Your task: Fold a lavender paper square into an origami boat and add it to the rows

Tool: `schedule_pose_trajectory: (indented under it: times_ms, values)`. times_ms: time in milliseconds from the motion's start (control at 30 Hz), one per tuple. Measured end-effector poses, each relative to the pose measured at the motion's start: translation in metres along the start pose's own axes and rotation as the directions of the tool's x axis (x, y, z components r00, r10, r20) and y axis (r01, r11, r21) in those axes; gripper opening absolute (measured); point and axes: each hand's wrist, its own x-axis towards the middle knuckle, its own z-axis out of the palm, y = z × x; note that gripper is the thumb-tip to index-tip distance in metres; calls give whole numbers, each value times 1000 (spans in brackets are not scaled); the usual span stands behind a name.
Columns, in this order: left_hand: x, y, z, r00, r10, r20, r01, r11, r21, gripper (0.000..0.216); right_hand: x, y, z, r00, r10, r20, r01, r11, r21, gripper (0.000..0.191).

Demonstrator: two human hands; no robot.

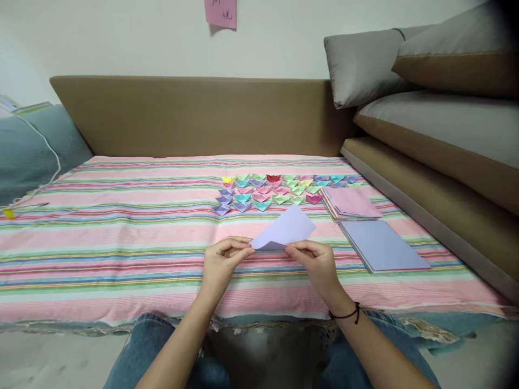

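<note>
Over striped cloth (pixel 121 232), left hand (pixel 223 257) and right hand (pixel 318 261) pinch lavender paper (pixel 286 227); pink note (pixel 221 12) cropped at top.

A: What lies beyond the striped cloth (pixel 133 232)?

B: Along its far edge runs a long, low brown backrest (pixel 203 116). Above it, a plain pale wall (pixel 121 38) carries a pink note (pixel 221 13), its dark handwriting partly cut off at the top.

A: And at the sides?

B: By the right edge, grey and brown cushions (pixel 446 124) are piled up, the upper ones tilted. Near the far left corner is a blue-grey covered bulk (pixel 36 146), with a white cord (pixel 59 162) trailing over it.

A: The floor and the light?

B: Pale floor (pixel 48 356) shows below the near edge. The light is soft, brightest on the wall's left side.
</note>
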Motion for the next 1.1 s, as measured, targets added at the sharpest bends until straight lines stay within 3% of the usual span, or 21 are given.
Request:
schedule_pose_trajectory:
  times_ms: [100, 167, 267, 333, 500, 633, 767, 900, 1000, 1100]
  values:
    - [5, 5, -9, 997, 24, 74, -22, 999, -26, 13, 2, -1, -3, 1000, -12, -19, 12, 1000, 19, 6]
    - [7, 7, -14, 984, 7, 176, 4, 998, -67, 25, 3, -1, -5, 999, -25, -22, 26, 999, 34, 5]
    - [7, 7, -17, 932, -23, 363, 62, 993, -98, 52, 3, -1, -5, 999, -47, -3, 47, 998, 35, 3]
    - [4, 6, -15, 906, -30, 423, 77, 993, -94, 52, 3, -2, -5, 998, -60, 18, 60, 998, 36, 5]
    - [-2, 5, -9, 942, 63, 330, -66, 998, -3, 17, 0, -3, -3, 993, -74, 89, 68, 996, 66, 8]
    - [-3, 5, -6, 957, 131, 259, -149, 988, 51, 8, -1, -1, 0, 992, -75, 100, 65, 993, 95, 9]
    - [-3, 4, -3, 949, 64, 309, -94, 992, 84, 12, 0, 2, 1, 993, -106, 41, 106, 994, 19, 2]
    - [-2, 4, 0, 915, 45, 402, -114, 982, 148, 14, -1, 4, 0, 978, -158, 137, 178, 974, -143, 5]
    - [-2, 2, 3, 943, 9, 331, -38, 996, 82, 13, -3, 5, 2, 965, -171, 199, 208, 961, -183, 6]
    - [-4, 0, 8, 978, -84, 194, 82, 996, 17, 16, -5, 6, 7, 977, -84, 197, 104, 990, -96, 9]
